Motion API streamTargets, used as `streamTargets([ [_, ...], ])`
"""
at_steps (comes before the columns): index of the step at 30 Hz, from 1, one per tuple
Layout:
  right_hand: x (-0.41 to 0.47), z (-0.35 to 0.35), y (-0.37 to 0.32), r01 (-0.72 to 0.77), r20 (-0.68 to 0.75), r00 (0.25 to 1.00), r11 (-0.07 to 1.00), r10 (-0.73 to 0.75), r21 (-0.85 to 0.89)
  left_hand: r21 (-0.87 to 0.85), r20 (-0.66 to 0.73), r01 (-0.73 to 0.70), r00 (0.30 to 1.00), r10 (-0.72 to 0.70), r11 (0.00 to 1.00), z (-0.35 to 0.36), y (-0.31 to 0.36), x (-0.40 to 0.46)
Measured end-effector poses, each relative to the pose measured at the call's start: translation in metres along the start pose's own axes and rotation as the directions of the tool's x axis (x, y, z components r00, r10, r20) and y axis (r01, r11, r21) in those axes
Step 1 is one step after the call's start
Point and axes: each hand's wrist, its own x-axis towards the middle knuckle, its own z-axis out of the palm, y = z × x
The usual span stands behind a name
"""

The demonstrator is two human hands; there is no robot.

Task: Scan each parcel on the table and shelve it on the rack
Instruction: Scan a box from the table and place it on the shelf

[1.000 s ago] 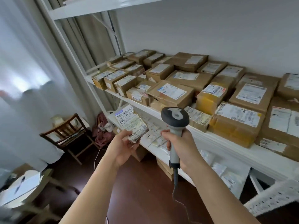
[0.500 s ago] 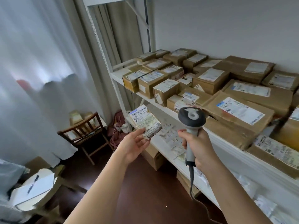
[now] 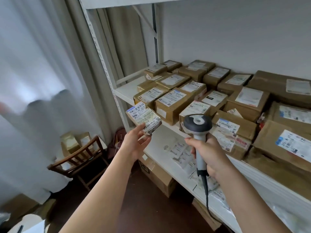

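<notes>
Head view: the left hand (image 3: 134, 143) pinched a small labelled parcel (image 3: 144, 121) at its lower edge, held at nine o'clock of the scanner (image 3: 198, 132). The right hand (image 3: 206, 153) gripped the scanner's handle. Boxes (image 3: 171, 105) crowded the white rack (image 3: 124, 91) at twelve o'clock.

Pale wall (image 3: 235, 34) behind; sheer curtain (image 3: 33, 64) left, daylit; wooden chair (image 3: 80, 158) on dark floor (image 3: 117, 212).
</notes>
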Motion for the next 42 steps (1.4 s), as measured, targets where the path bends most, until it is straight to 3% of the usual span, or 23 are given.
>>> streamTargets([
  [9, 0.091, 0.038, -0.052, -0.009, 0.228, 0.973, 0.997, 0.026, -0.075, -0.076, -0.153, -0.129, 0.981, 0.116, 0.989, 0.023, 0.075, 0.100],
  [13, 0.117, 0.051, -0.063, -0.019, 0.271, 0.962, 0.995, 0.046, -0.103, -0.101, -0.379, -0.285, 0.897, 0.228, 0.953, 0.031, 0.096, 0.139],
  [19, 0.143, 0.059, -0.069, -0.061, 0.290, 0.952, 0.991, 0.094, -0.121, -0.080, -0.569, -0.296, 0.798, 0.200, 0.952, 0.034, 0.117, 0.192],
  [24, 0.154, 0.067, -0.075, -0.082, 0.286, 0.951, 0.989, 0.115, -0.126, -0.025, -0.573, -0.176, 0.809, 0.131, 0.984, 0.037, 0.127, 0.227],
  [28, 0.157, 0.078, -0.081, -0.088, 0.274, 0.953, 0.983, 0.131, -0.163, 0.079, -0.503, -0.046, 0.861, 0.080, 0.996, 0.035, 0.138, 0.251],
  [33, 0.164, 0.085, -0.080, -0.115, 0.243, 0.958, 0.981, 0.151, -0.153, 0.040, -0.498, 0.051, 0.867, -0.025, 0.998, 0.042, 0.140, 0.266],
  [42, 0.173, 0.081, -0.077, -0.132, 0.221, 0.963, 0.985, 0.153, -0.107, 0.253, -0.507, -0.050, 0.844, 0.177, 0.966, 0.050, 0.151, 0.291],
])
